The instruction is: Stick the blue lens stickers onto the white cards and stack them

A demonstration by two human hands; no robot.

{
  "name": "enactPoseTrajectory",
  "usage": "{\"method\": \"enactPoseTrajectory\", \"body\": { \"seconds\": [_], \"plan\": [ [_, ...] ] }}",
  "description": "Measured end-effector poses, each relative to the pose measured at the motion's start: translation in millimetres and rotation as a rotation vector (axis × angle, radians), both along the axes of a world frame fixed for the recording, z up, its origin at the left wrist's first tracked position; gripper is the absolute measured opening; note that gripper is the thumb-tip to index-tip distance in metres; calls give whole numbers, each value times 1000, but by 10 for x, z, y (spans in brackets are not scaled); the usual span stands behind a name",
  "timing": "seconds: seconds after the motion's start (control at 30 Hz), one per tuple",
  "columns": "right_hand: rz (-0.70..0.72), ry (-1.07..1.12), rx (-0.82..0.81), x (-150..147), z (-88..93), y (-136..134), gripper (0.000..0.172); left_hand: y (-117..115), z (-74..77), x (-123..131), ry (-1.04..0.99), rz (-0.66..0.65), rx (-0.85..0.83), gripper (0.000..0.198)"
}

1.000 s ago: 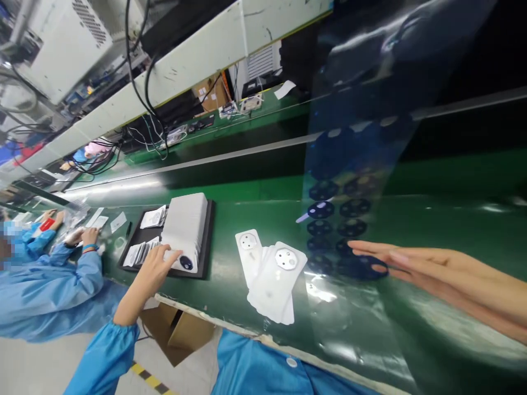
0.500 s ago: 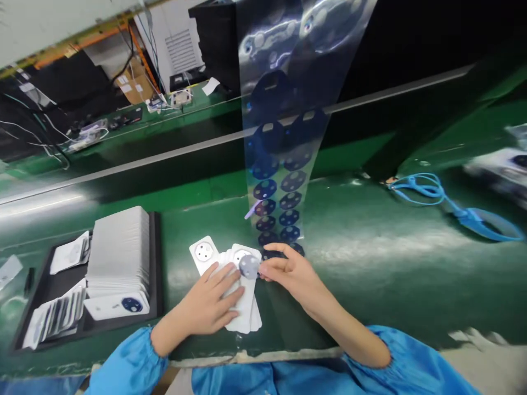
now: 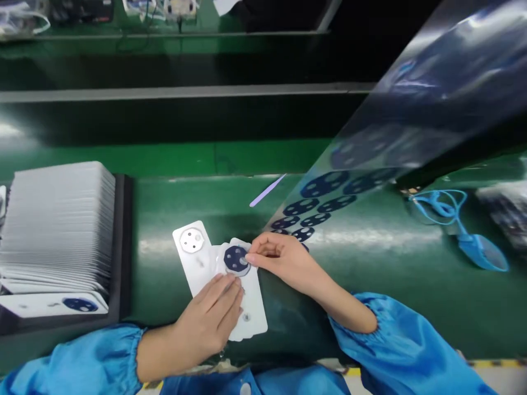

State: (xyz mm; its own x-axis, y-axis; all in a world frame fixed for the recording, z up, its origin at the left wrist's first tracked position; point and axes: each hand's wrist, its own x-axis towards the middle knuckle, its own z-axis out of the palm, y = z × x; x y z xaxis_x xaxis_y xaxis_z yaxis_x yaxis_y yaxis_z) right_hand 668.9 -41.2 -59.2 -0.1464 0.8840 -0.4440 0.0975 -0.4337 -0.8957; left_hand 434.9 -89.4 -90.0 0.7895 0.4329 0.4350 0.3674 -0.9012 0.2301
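Note:
My left hand (image 3: 208, 321) lies with fingers stretched over a small pile of white phone-shaped panels (image 3: 254, 307). A round dark blue sticker (image 3: 234, 259) with several holes covers most of the ring near the top panel's upper end. At its right edge, my right hand (image 3: 286, 260) pinches the sticker between thumb and index finger. Up and left, another white panel (image 3: 190, 263) sticks out at an angle, its ring bare of any dark disc. A clear film strip (image 3: 329, 192) bearing rows of dark round stickers rises to the upper right behind my right hand.
A lavender stick (image 3: 267, 191) lies on the green bench (image 3: 164, 203). At left, a black tray (image 3: 122, 247) holds a tall stack of white panels (image 3: 57, 225). A blue cord with a strap (image 3: 480, 247) lies at right, near blurred items.
The sticker has gone from being held tilted beside the ring to lying over it. My view has turned, and the film strip now slants to the right.

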Motion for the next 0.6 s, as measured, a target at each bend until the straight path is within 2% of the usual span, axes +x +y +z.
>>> {"method": "enactPoseTrajectory", "body": {
  "seconds": [0.2,0.33,0.6],
  "plan": [
    [46,-2,-80,60,64,-4,33,48,80,-10,10,-46,-8,24],
    [105,-48,-78,84,93,26,26,76,146,-26,53,-86,-5,24],
    [145,-103,-94,124,87,61,24,58,148,-7,30,-59,-27,21]
  ]
}}
